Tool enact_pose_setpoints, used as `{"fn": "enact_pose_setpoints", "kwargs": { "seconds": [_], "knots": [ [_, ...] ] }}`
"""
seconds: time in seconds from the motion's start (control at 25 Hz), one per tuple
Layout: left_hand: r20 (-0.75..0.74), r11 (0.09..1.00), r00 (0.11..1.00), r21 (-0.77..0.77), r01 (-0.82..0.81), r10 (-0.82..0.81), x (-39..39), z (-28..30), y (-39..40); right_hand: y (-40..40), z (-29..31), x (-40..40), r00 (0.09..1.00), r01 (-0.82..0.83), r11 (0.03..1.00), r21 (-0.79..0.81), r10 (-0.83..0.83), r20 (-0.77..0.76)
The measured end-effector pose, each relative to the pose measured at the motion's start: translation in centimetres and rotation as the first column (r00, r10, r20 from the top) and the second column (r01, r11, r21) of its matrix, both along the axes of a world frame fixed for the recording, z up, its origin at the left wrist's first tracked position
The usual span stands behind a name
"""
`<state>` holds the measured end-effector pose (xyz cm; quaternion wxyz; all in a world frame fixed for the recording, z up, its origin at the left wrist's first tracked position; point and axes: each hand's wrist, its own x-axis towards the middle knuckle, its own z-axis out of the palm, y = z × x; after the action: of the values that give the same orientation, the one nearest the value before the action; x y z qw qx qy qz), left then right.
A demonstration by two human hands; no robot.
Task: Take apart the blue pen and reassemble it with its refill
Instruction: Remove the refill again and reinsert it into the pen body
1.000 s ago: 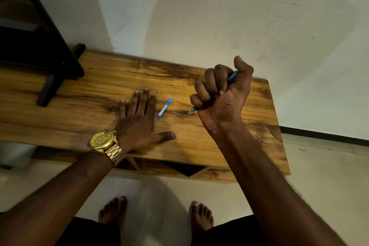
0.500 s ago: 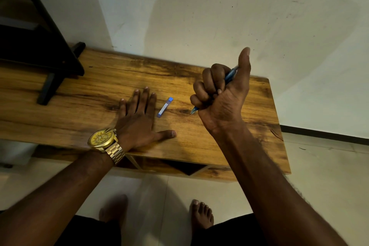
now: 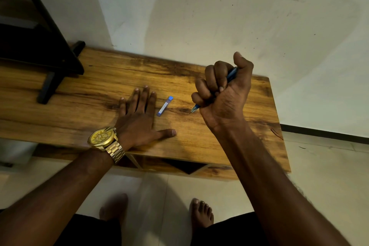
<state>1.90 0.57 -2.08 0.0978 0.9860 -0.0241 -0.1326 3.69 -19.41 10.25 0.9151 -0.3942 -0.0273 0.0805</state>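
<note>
The blue pen [image 3: 231,75] is enclosed in the fist of the right hand [image 3: 223,94], all four fingers curled round the barrel and the thumb bent over its upper end; only the tip [image 3: 194,109] shows below the fist, held just above the bench [image 3: 79,110]. The left hand [image 3: 139,116] is laid flat on the bench, fingers straight and holding nothing, a gold watch [image 3: 101,138] on its wrist. A small blue refill case [image 3: 165,106] lies between the two hands, near the left fingertips and apart from the pen tip. The pen appears not yet taken apart, though the joints of the barrel are hidden inside the fist. From here, a one-handed grip this tight could make unscrewing awkward: the barrel could be twisted without purchase, or a spring or tip piece could be let fly and lost over the bench edge to the floor. The case could also be knocked away if the left hand is swept sideways carelessly.
</note>
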Motion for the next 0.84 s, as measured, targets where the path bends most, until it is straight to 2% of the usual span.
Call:
{"fn": "enact_pose_setpoints", "kwargs": {
  "seconds": [0.52, 0.64, 0.84],
  "knots": [
    [-0.009, 1.000, 1.000, -0.003, 0.006, -0.006, 0.19, -0.23, 0.18, -0.29, -0.03, 0.06, 1.000, -0.027, 0.996, 0.084, 0.026, 0.011],
    [-0.002, 1.000, 1.000, -0.003, 0.008, -0.008, 0.13, -0.20, 0.20, -0.37, 0.04, 0.09, 0.999, -0.028, 0.987, 0.160, 0.026, 0.020],
    [-0.019, 1.000, 1.000, -0.007, 0.007, -0.007, 0.26, 0.02, 0.21, -0.93, -0.25, 0.40, 0.998, 0.004, 0.941, 0.338, 0.017, -0.060]
  ]
}}
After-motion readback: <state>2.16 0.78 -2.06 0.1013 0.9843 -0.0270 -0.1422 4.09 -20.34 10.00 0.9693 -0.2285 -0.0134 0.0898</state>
